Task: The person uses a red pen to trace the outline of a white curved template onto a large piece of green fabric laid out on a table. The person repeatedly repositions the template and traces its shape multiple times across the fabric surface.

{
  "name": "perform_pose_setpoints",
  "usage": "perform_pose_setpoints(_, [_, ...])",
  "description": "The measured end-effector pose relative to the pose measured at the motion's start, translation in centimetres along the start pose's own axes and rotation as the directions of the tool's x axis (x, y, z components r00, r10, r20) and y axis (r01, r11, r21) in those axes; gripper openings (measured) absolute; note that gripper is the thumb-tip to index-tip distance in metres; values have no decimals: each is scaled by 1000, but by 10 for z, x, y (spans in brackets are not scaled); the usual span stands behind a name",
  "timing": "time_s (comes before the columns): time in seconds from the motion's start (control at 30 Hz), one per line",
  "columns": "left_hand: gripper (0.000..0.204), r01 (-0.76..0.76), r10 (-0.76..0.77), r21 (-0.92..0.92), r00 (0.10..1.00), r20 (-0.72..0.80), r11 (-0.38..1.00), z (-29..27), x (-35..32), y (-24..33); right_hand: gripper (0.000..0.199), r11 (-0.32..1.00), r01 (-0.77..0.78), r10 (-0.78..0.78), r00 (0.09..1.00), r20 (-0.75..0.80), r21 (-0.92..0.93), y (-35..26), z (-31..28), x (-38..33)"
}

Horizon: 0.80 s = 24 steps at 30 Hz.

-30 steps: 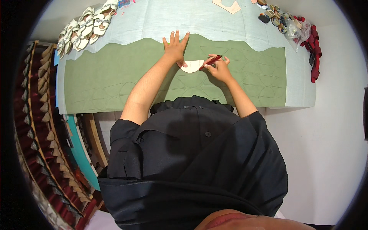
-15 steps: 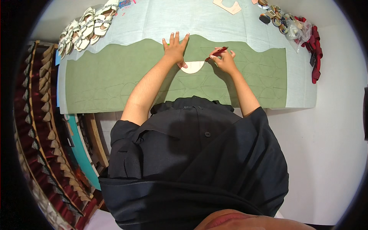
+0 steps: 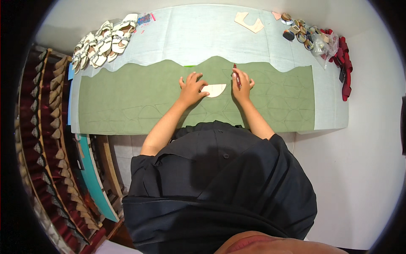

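Note:
A dark red pen (image 3: 238, 79) is held in my right hand (image 3: 242, 86), its length pointing toward the far side of the table. To its left lies a pale half-round card template (image 3: 216, 89) with its straight edge on the far side. My left hand (image 3: 193, 89) grips the template's left end between thumb and index finger, while its other fingers are bent and spread over the sheet. Under both hands stretches a wide green sheet (image 3: 114, 95) with a wavy far edge. Thin outlines, many of them half-round, are drawn across it.
The sheet lies on a pale cloth-covered table (image 3: 190, 34). White sandals (image 3: 103, 42) are piled at the far left. A cut-out card piece (image 3: 249, 23), small shoes (image 3: 300, 31), a clear plastic bag (image 3: 323, 46) and red straps (image 3: 347, 70) lie at the far right. A rack (image 3: 55, 127) stands left.
My left hand has drawn nearer to me, its stretched fingers now bent at the template's end. The pen has turned from slanting across to pointing away, off the template's right corner.

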<state>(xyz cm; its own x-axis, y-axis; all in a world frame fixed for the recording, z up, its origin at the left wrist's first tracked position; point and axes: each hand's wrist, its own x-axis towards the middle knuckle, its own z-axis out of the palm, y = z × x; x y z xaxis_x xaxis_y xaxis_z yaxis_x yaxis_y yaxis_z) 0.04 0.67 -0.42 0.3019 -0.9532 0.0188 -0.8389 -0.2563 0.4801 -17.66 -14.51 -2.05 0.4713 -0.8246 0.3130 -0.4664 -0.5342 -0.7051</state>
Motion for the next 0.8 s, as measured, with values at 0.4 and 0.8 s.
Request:
perform_pose_setpoints(0.4, [17,1,-23,-98,974,-226,995,-8,31,-7,26,991,48,-48,999,6,-122,0,5,-13])
perform_pose_setpoints(0.8, [40,-158,168,123,983,-77,980,-10,40,-10,26,992,40,-37,999,27,-120,-2,2,-12])
